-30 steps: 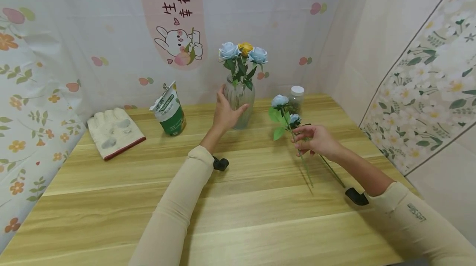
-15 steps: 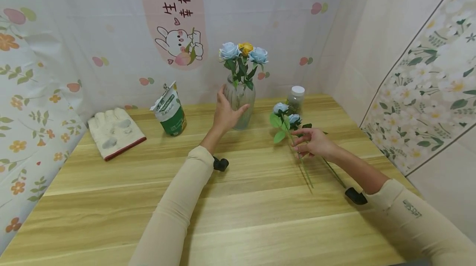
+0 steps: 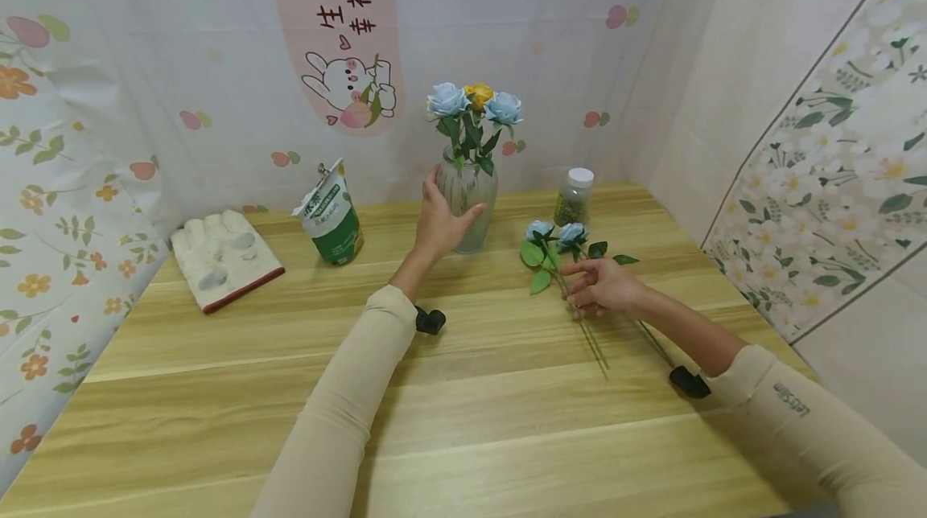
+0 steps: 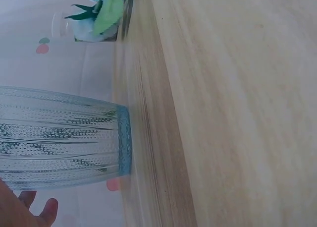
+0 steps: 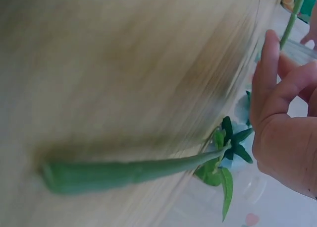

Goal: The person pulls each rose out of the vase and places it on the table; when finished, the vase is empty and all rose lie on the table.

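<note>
A ribbed clear glass vase (image 3: pixel 471 208) stands upright at the back, bearing light blue roses (image 3: pixel 447 100) and a yellow rose (image 3: pixel 479 94). My left hand (image 3: pixel 439 220) holds it from the left, thumb across the front; the left wrist view shows the vase's base (image 4: pixel 125 140) on the table. On the right, my right hand (image 3: pixel 601 286) pinches the thin green stem of a light blue rose (image 3: pixel 538 230), low over the tabletop. Another blue rose (image 3: pixel 572 234) lies beside it, its stem (image 3: pixel 655 341) running under that hand towards the right wrist.
Behind the roses stands a small white-capped jar (image 3: pixel 575 196) with dark contents. Left of the vase are a green and white pouch (image 3: pixel 331 220) with a clip and a pale work glove (image 3: pixel 224 256). Patterned cloth hangs behind the wooden table (image 3: pixel 471 421).
My right hand has sunk slightly towards the table, and the rose in it has come down, its bloom now level with the other blue one. The left hand and vase stay put.
</note>
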### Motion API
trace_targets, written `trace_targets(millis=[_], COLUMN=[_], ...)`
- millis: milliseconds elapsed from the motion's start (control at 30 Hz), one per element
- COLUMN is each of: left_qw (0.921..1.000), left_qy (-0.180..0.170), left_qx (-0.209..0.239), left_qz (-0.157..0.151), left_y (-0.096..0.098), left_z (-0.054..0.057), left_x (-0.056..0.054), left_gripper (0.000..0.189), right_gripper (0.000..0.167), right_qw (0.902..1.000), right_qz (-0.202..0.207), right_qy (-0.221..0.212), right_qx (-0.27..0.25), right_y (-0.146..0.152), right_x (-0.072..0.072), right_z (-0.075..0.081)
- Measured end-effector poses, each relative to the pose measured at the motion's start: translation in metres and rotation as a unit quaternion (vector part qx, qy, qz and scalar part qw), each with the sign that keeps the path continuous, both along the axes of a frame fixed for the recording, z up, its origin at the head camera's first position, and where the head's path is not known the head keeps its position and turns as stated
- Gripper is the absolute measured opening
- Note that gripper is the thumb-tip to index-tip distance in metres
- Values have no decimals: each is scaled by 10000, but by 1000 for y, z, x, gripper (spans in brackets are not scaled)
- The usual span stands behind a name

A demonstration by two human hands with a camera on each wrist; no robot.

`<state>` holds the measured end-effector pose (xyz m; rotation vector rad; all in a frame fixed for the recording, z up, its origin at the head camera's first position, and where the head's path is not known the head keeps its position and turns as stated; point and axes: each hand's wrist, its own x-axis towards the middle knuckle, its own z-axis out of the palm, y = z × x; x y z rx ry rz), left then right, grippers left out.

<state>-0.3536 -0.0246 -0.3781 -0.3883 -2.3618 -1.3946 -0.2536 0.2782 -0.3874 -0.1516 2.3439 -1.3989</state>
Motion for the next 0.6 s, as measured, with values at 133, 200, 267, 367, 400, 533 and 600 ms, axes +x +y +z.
trace_targets(millis=[133,200,267,367,400,533,600], left_qw=[10000,10000,9999,9999,9999,9998,9998], left_qy=[-33,-64,-99,-123,-118,-129,-134], left_qx=[-12,-27,-59,-91,-99,-96,-124], left_qz=[14,30,47,55,56,74,92], left_y=[0,1,1,2,2,2,2], left_z=[-1,-1,-1,-1,-1,-1,-1], left_x=[1,1,0,0,-1,-1,-1], left_gripper=[105,105,105,104,104,105,105], right_gripper=[62,63,63,62,61,58,55], right_qw=[10000,9999,9998,9996,9996,9995,9996], right_qz=[2,17,35,29,27,14,11], right_qy=[-48,-93,-167,-265,-279,-281,-179], right_qx=[60,40,41,71,84,144,231], right_y=[-2,-3,-3,-3,-2,-2,-2], right_x=[0,0,0,0,0,-1,-1], right_z=[-2,-3,-3,-2,-2,-1,-1])
